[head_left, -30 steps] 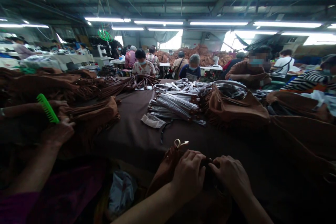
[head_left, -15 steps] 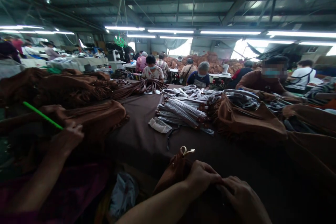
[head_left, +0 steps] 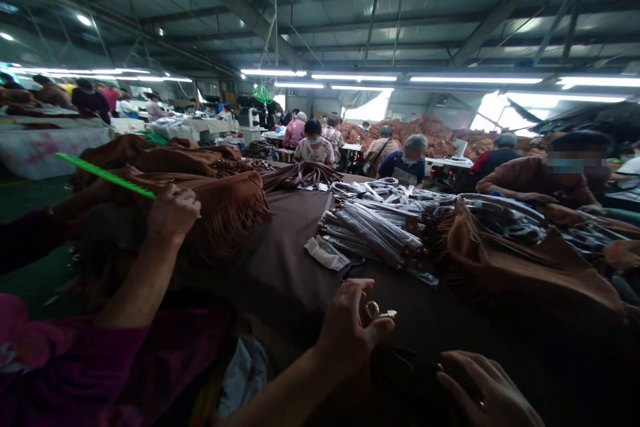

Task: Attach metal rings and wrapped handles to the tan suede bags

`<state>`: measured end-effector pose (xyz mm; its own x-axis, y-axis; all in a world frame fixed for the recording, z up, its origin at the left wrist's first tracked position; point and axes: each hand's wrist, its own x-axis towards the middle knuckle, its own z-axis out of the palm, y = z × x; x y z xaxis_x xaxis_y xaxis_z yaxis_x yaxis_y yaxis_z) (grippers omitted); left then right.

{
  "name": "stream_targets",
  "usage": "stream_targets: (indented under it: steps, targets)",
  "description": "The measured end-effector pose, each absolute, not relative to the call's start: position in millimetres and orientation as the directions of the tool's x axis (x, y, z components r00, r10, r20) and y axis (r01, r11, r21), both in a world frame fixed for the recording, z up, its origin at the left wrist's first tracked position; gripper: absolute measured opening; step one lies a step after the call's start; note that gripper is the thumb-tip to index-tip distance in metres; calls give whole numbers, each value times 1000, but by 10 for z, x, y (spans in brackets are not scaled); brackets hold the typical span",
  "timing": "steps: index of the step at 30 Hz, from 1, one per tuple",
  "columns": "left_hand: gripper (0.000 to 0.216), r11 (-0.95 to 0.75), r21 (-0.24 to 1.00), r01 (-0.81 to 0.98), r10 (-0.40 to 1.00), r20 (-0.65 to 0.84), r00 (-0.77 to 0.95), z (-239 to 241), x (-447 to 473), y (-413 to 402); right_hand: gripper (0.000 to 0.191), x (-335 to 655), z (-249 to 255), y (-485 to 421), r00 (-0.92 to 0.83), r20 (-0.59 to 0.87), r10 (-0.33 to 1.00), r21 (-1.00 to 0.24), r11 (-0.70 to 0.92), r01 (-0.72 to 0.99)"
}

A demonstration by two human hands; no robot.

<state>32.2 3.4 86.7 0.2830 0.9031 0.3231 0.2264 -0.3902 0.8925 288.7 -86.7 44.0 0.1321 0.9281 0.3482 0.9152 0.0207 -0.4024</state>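
Low in front of me is a dark brown bag (head_left: 395, 357), mostly lost in shadow. A gold clasp (head_left: 383, 312) with a ring sticks up from it. My left hand (head_left: 347, 320) is at the clasp, thumb and fingers apart around it, and I see no firm grip. To the right, my right hand (head_left: 485, 383) is curled over the bag's dark edge, with a small shiny metal piece at its fingertips. What lies under that palm is hidden. Farther up the table lie a plastic-wrapped strap pile (head_left: 380, 230) and a small white packet (head_left: 326, 253).
At left, a co-worker's hand (head_left: 173, 210) holds a bright green toothed strip (head_left: 105, 175) beside a fringed brown bag (head_left: 227, 207). More brown bag pieces (head_left: 530, 267) lie at right, near a leaning person (head_left: 545, 170). Brown straps (head_left: 300, 173) lie at the table's far side.
My hands were together on the bag's edge and are now apart. The left has moved up and left to the clasp, the right lower. The view has swung left; the co-worker's green strip has shifted.
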Motion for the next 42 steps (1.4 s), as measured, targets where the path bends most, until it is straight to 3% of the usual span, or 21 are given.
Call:
stream_targets:
  steps: [2, 5, 8, 11, 14, 22, 27, 35, 42]
  targets:
    - [59, -298, 918, 262, 910, 191, 367, 809, 271, 198, 32, 2630, 501, -752, 103, 408, 907, -417, 85, 905]
    - [36, -224, 953, 205, 859, 93, 504, 692, 274, 246, 35, 2236, 619, -535, 64, 484, 873, -430, 174, 886]
    - [34, -191, 978, 81, 855, 125, 503, 606, 283, 170, 30, 1992, 696, -345, -3, 414, 910, -472, 217, 855]
    - [63, -126, 991, 33, 876, 96, 472, 540, 260, 133, 21, 1922, 691, -245, -98, 282, 955, -546, 243, 802]
    - [86, -94, 995, 42, 870, 61, 489, 476, 230, 149, 31, 1930, 664, -224, -110, 238, 965, -592, 234, 771]
    - [82, -71, 997, 32, 873, 47, 485, 429, 234, 122, 29, 1963, 598, -245, -160, 293, 943, -501, 294, 814]
    - [88, -35, 999, -7, 859, 33, 511, 405, 202, 117, 32, 1984, 561, -234, -187, 247, 951, -558, 297, 775]
    - [89, -20, 1000, -1, 840, 18, 542, 374, 202, 110, 20, 1967, 706, -249, -270, 224, 937, -609, 351, 711]
    - [85, -41, 999, 9, 836, 29, 548, 369, 215, 87, 24, 1986, 578, -274, -214, 226, 950, -644, 311, 699]
